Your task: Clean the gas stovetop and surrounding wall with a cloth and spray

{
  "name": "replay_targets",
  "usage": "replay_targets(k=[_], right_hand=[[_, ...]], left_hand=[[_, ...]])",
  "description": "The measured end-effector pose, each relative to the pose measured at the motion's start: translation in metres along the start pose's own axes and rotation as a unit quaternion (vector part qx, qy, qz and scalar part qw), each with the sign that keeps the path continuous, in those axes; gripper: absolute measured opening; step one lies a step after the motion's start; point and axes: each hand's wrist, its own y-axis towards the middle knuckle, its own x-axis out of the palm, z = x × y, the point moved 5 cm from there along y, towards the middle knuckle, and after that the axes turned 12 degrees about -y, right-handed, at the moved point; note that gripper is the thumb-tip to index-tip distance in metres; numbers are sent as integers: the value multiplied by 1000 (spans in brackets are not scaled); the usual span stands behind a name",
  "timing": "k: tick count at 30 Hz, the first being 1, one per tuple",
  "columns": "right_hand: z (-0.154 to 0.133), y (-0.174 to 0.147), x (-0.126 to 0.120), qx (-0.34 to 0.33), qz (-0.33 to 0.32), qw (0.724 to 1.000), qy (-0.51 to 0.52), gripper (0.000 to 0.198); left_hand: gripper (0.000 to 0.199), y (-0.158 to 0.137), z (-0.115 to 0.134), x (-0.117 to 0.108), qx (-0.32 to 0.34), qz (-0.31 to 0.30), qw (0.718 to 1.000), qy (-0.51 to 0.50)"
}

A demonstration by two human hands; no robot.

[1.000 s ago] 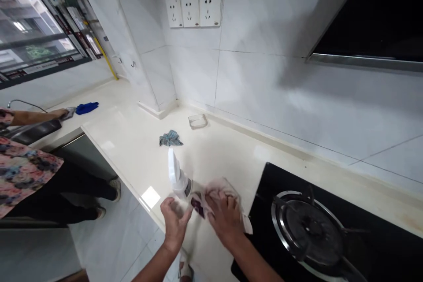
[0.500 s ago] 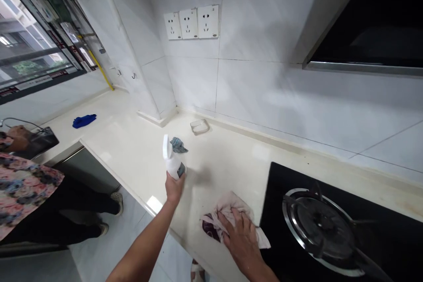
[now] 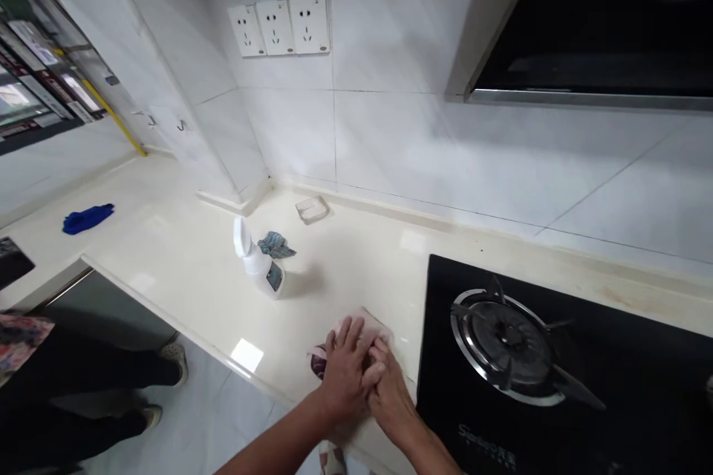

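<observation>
A pale pink cloth with a dark purple patch lies on the cream countertop, left of the stove. My left hand presses on it from the left, fingers bent over the fabric. Against it, my right hand grips the same cloth with curled fingers; the two hands touch and hide much of it. A white spray bottle stands upright to the left, apart from both hands. Behind the bottle is a crumpled grey-blue rag.
A black gas stove with a round burner sits at right, under a dark range hood. A small clear frame-like piece lies near the wall. A blue cloth rests far left. Another person's legs show at lower left.
My left hand has let go of the spray bottle, now standing on the counter, and has moved right onto the cloth beside my right hand. The view has turned somewhat to the right.
</observation>
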Motion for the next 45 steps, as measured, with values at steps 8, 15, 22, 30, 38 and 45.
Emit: replay_targets(k=[8, 15, 22, 30, 38, 45], right_hand=[[39, -38, -24, -108, 9, 982, -152, 68], [62, 7, -10, -54, 64, 977, -198, 72], [72, 5, -3, -71, 47, 969, -231, 73], [70, 3, -11, -52, 39, 977, -203, 62], [67, -1, -12, -51, 37, 979, -194, 55], [66, 0, -13, -45, 31, 979, -197, 52]], left_hand=[[77, 7, -16, 11, 5, -16, 999, 51], [71, 156, -66, -3, -85, 0, 995, 52], [53, 270, -50, 26, -6, -2, 999, 45], [46, 182, -100, -34, -67, 29, 996, 59], [59, -56, -85, -71, -90, 26, 990, 103], [48, -108, -139, -142, -244, 158, 937, 193]])
